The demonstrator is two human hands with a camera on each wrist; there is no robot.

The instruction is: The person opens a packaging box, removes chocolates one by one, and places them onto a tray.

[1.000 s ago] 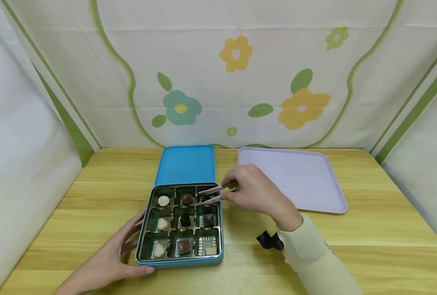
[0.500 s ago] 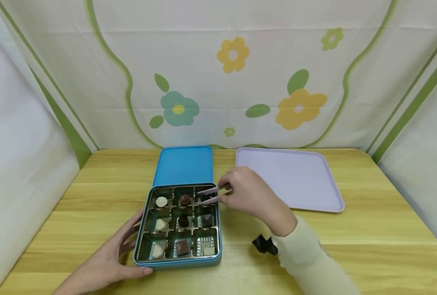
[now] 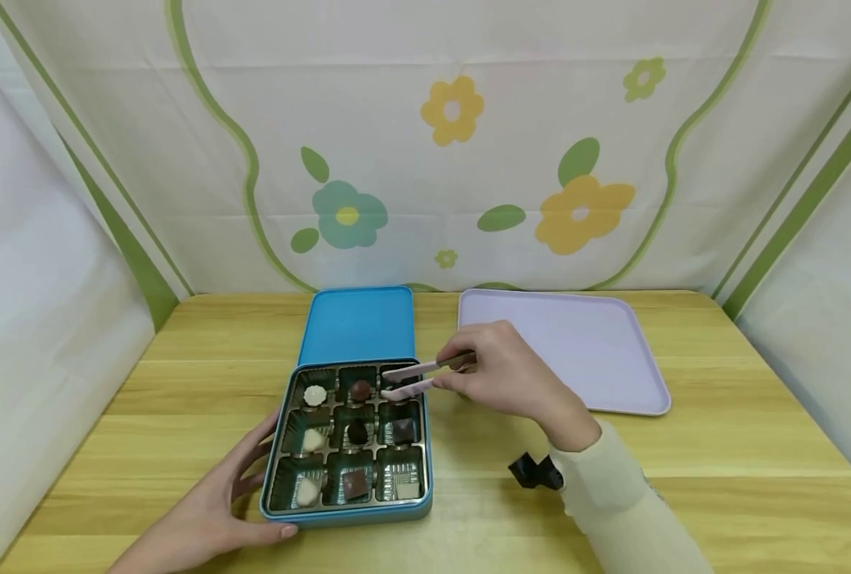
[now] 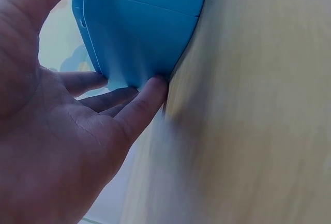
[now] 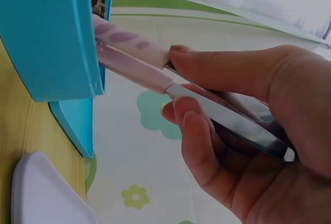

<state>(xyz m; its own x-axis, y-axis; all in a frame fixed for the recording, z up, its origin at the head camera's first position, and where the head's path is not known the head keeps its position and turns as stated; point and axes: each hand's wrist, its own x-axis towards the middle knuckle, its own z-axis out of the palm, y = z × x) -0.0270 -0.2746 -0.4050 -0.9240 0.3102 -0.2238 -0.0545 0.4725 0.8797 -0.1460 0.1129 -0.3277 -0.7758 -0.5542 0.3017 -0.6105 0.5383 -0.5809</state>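
Head view: parted tongs point(image 3: 407, 390) are pinched by the right hand point(image 3: 507, 373), the blue tin point(image 3: 356, 519) steadied by the spread left hand point(image 3: 213, 504). Dividers point(image 3: 376, 454) could be snagged by sideways drift.

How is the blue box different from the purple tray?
Colour: the blue box is blue outside, while the purple tray is pale purple.
Shape: the blue box has tall sides, but the purple tray is flat with a low rim.
Inside: the blue box is split into nine little sections with sweets in it; the purple tray has no dividers showing.
Both have rounded corners and rest on the wooden table.
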